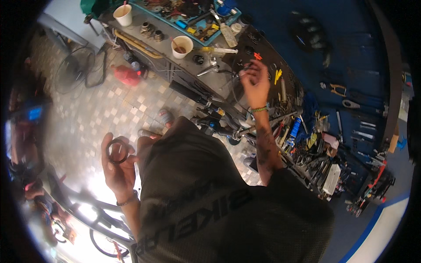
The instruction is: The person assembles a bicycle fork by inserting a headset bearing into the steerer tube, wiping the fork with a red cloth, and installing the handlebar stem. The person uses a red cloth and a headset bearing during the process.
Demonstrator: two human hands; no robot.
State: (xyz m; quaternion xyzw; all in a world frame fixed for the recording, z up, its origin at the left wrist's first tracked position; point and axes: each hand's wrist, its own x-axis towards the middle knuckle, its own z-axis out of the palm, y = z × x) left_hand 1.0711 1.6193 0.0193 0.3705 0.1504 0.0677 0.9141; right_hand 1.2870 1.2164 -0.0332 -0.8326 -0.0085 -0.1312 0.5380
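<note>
My left hand is raised at the left, over the tiled floor. Its fingers close on the edge of a thin black ring, and the palm shows through its middle. Over the dark mat on the workbench, my right hand reaches out with bent fingers. Motion blurs the fingertips, so whether they hold anything is unclear. Small dark parts lie around them, with an orange piece and a yellow piece close by. A metal-handled tool rests on the bench left of that hand.
Two paper cups and metal parts stand on the bench. Behind them is a blue tray of tools. A bicycle handlebar is between me and the bench. Tools crowd the right, and pliers hang on the blue wall.
</note>
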